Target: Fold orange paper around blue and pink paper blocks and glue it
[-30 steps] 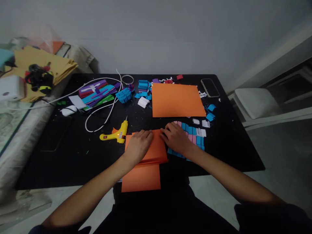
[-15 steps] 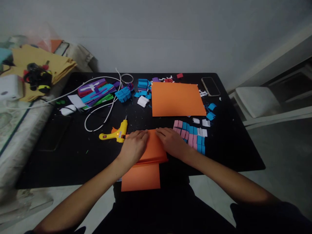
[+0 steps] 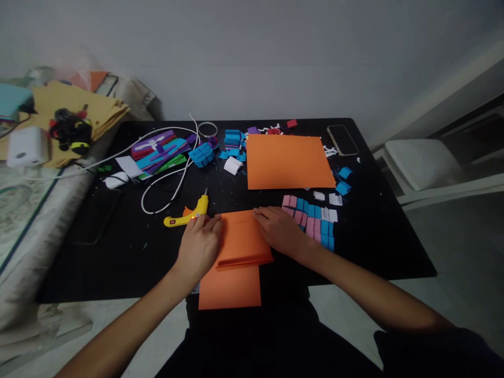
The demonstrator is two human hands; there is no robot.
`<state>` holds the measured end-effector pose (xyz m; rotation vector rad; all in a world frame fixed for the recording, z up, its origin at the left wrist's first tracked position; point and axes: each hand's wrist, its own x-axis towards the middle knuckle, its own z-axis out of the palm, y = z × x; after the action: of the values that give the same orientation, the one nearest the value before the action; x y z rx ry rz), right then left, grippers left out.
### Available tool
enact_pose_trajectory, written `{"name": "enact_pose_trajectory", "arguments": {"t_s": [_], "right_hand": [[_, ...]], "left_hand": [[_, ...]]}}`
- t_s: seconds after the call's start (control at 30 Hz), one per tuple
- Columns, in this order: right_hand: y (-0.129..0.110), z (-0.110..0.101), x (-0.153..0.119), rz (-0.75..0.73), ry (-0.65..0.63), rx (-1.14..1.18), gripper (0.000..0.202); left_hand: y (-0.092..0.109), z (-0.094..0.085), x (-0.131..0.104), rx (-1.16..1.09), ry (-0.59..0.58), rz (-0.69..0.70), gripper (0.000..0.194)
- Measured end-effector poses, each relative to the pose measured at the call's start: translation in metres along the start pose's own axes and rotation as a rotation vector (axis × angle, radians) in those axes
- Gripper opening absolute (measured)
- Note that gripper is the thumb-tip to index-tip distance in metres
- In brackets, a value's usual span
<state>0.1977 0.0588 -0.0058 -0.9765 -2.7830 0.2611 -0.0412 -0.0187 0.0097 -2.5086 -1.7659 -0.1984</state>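
A folded sheet of orange paper (image 3: 243, 239) lies at the table's front edge, its near edge slightly raised. Under it, a flat orange sheet (image 3: 230, 291) sticks out past the edge towards me. My left hand (image 3: 200, 239) rests at the folded paper's upper left corner, fingers laid down and gripping nothing. At the upper right corner my right hand (image 3: 280, 226) lies with its fingers stretched along the paper. Just beyond my left fingers is a yellow glue gun (image 3: 189, 212), its small light lit. Pink and blue folded paper pieces (image 3: 311, 218) sit beside my right hand.
A large orange sheet (image 3: 289, 163) lies further back on the black table (image 3: 129, 268). Around it are blue folded pieces (image 3: 202, 154), coloured strips (image 3: 159, 152), a white cable (image 3: 144, 197) and a phone (image 3: 342, 140). A white chair (image 3: 421, 163) stands at right.
My left hand has slid left along the folded paper's top edge to its corner, baring more of the paper. The right hand stays about where it was.
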Motion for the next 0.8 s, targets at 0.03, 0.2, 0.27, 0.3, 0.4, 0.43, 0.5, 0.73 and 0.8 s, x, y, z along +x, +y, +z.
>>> {"name": "enact_pose_trajectory", "arguments": {"t_s": [0.03, 0.2, 0.27, 0.3, 0.4, 0.43, 0.5, 0.73, 0.8], "right_hand": [[-0.001, -0.001, 0.0, 0.005, -0.006, -0.005, 0.034], [-0.004, -0.002, 0.0, 0.029, -0.026, -0.017, 0.034], [-0.006, -0.001, 0.001, 0.037, -0.019, -0.017, 0.033], [-0.006, 0.0, 0.001, 0.041, -0.013, -0.016, 0.032], [-0.006, 0.0, 0.001, 0.035, 0.038, 0.037, 0.028], [-0.005, 0.0, 0.0, 0.031, 0.074, 0.073, 0.027], [-0.001, -0.003, -0.003, 0.05, 0.162, 0.154, 0.028], [0.013, -0.022, -0.027, 0.223, 0.27, 0.282, 0.029], [0.016, -0.027, -0.034, 0.257, 0.27, 0.295, 0.028]], "left_hand": [[0.001, -0.001, 0.0, 0.004, -0.002, -0.001, 0.033], [0.003, -0.005, -0.001, 0.045, -0.032, -0.022, 0.032], [0.003, -0.006, -0.003, 0.043, -0.037, -0.033, 0.032], [0.003, -0.007, -0.004, 0.035, -0.031, -0.034, 0.032], [0.001, -0.01, -0.01, -0.008, 0.038, -0.028, 0.033], [0.0, -0.012, -0.013, -0.022, 0.069, -0.036, 0.032], [-0.004, -0.016, -0.017, -0.038, 0.115, -0.093, 0.031], [-0.032, -0.016, -0.026, 0.039, 0.082, -0.316, 0.031], [-0.038, -0.012, -0.026, 0.039, 0.075, -0.328, 0.031]]}}
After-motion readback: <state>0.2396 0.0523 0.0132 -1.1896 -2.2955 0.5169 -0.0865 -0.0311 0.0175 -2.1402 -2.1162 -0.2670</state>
